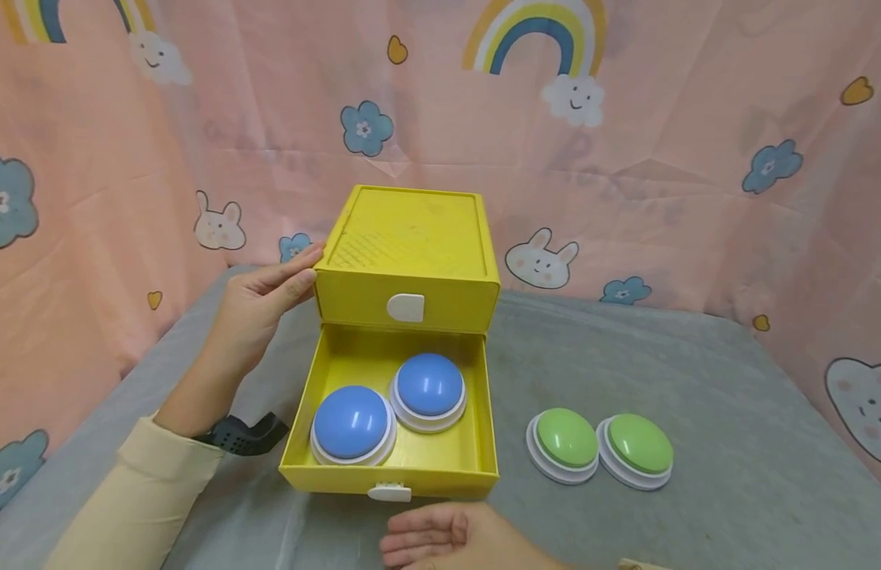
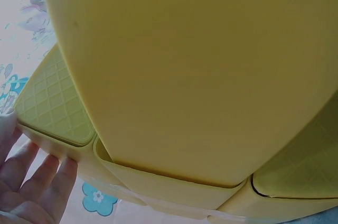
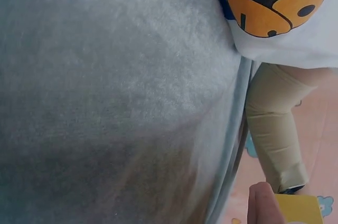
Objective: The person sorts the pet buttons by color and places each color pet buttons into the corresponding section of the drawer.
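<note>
The yellow cabinet stands mid-bench, its lower drawer pulled out nearward. The left hand touches its left side, fingers straight; the right hand, partly cut off below, extends loosely just before the drawer. Bench surface separates drawer, holding two blue buttons, from green buttons at right. Pink curtain bounds the far side.

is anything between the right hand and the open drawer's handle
Nothing visible: the right hand is just in front of the drawer, near its handle. The green buttons lie off to the right.
</note>
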